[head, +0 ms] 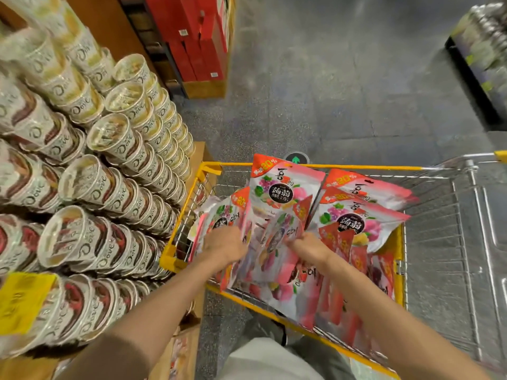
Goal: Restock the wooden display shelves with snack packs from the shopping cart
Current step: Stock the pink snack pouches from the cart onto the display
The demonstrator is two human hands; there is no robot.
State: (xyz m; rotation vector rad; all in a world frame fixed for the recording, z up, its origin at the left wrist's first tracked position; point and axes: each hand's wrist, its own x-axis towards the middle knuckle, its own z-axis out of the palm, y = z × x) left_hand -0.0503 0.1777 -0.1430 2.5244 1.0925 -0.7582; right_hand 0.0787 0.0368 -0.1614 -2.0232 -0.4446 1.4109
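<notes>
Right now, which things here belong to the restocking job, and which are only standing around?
Job: snack packs; shopping cart; left hand and right hand, both in the packs.

Not the job: stacked Dove cups; red boxes; green arrow floor marker.

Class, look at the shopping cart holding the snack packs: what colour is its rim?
Yellow: the shopping cart's rim shows best in the head view.

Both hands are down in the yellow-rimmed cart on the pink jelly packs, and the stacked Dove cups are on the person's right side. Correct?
Not quite: the head view shows the Dove cups stacked on the person's left, not the right. The rest holds: left hand and right hand are both in the yellow-rimmed cart, on the pink jelly packs.
</notes>
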